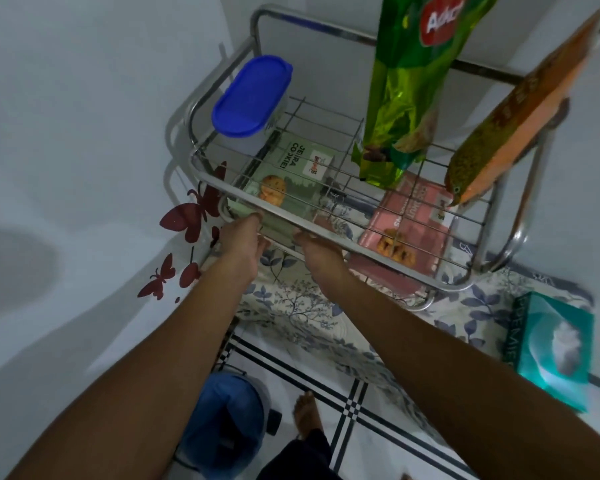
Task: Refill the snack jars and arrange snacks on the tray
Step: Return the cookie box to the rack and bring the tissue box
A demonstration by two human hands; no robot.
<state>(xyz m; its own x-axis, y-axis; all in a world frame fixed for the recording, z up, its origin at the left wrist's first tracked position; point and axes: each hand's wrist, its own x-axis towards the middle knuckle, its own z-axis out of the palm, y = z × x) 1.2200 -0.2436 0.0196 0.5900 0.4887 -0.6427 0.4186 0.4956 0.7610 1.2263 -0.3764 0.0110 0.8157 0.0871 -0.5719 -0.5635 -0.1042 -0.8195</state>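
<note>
- A steel wire rack (329,216) stands in a white corner on a floral cloth (312,317), a teal tissue box (555,348) off to the right.
- Both hands reach under its front rail: the left hand (241,240) and right hand (317,251) curl onto the green cookie box (291,178) on the lower shelf.
- A pink cookie box (409,223) lies beside it.
- On the top shelf sit a blue-lidded jar (252,98), a green packet (406,84) and an orange packet (513,133).

I face a pale wall (66,133) stuck with dark red butterfly decals (191,216). A floral cloth (291,306) covers the counter, and below me the white floor (326,393) carries black lines.
</note>
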